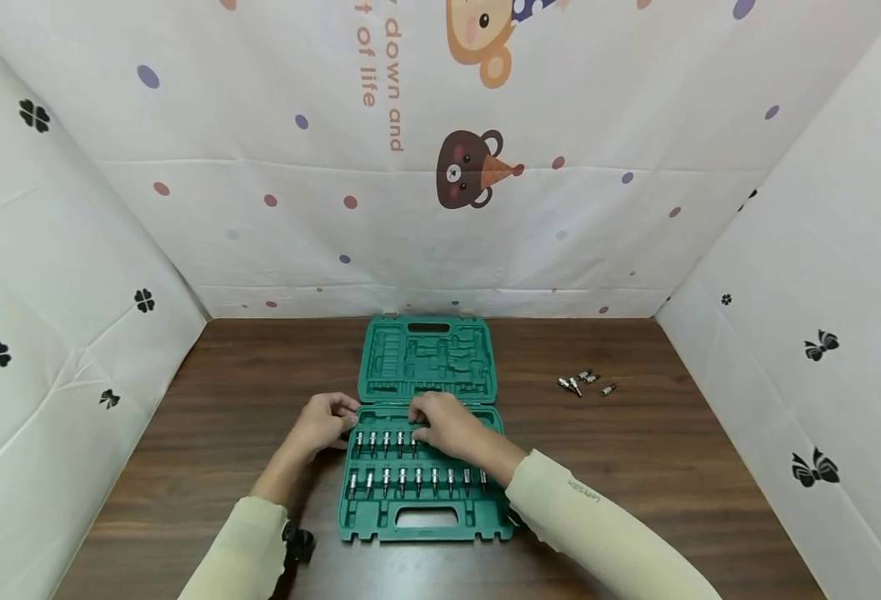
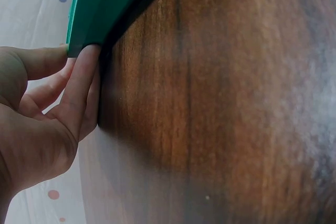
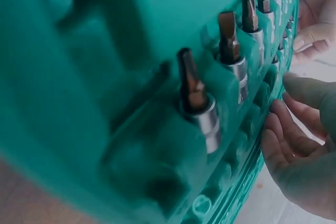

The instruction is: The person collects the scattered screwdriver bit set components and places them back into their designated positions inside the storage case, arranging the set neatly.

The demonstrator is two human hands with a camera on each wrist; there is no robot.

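Note:
A green bit socket case [image 1: 427, 450] lies open on the table, holding two rows of silver bit sockets [image 1: 418, 479]. My left hand [image 1: 318, 427] pinches the case's left edge, as the left wrist view shows with the thumb on top and fingers against the green side wall [image 2: 100, 14]. Over the upper row is my right hand [image 1: 448, 423], its thumb close beside the last bit socket [image 1: 413, 443] there. In the right wrist view, the right hand's fingers [image 3: 289, 140] are loosely bent, and nothing shows between thumb and fingertips. Nearer bit sockets [image 3: 199, 103] stand in their slots.
Several loose bit sockets [image 1: 577, 385] lie on the brown table [image 1: 635, 467] to the right of the case. The case's lid [image 1: 428, 358] leans back behind its tray. Printed white cloth [image 1: 297, 242] encloses the back and sides.

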